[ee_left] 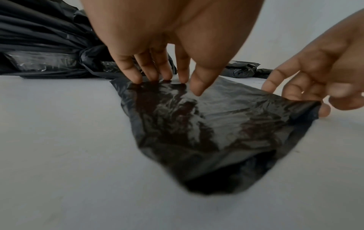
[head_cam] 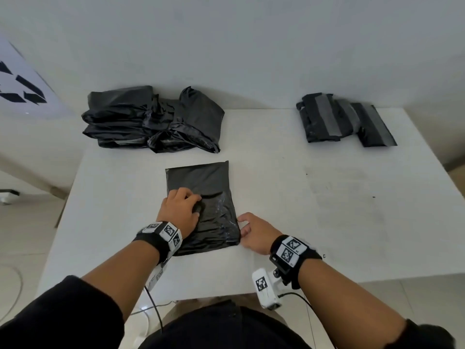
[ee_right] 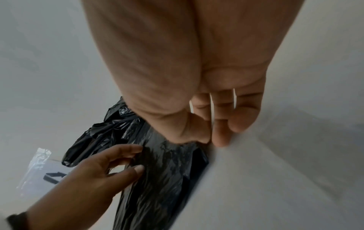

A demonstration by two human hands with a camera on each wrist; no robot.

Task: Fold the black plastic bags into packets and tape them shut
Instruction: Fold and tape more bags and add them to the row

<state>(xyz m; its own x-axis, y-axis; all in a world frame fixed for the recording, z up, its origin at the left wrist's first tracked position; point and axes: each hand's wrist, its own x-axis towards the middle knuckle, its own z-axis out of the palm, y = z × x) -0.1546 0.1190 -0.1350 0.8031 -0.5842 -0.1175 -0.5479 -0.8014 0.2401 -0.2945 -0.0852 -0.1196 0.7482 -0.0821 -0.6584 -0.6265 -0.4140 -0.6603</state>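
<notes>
A black plastic bag (head_cam: 203, 187) lies flat on the white table (head_cam: 314, 210), folded into a tall rectangle. My left hand (head_cam: 182, 207) rests on its left half, with straight fingertips (ee_left: 138, 77) pressing the plastic down. At the bag's near right edge, my right hand (head_cam: 254, 233) pinches the plastic with the thumb (ee_right: 189, 133) on top and a fingertip (ee_left: 325, 111) under the edge. The bag (ee_left: 197, 124) is wrinkled and shiny near the hands. In the right wrist view the left hand (ee_right: 102, 168) lies on the bag (ee_right: 161, 179).
A heap of loose black bags (head_cam: 151, 119) sits at the table's back left. Several folded packets with grey tape strips (head_cam: 344, 119) lie at the back right. A white sheet with black marks (head_cam: 22, 91) leans at the far left. A wall stands behind the table.
</notes>
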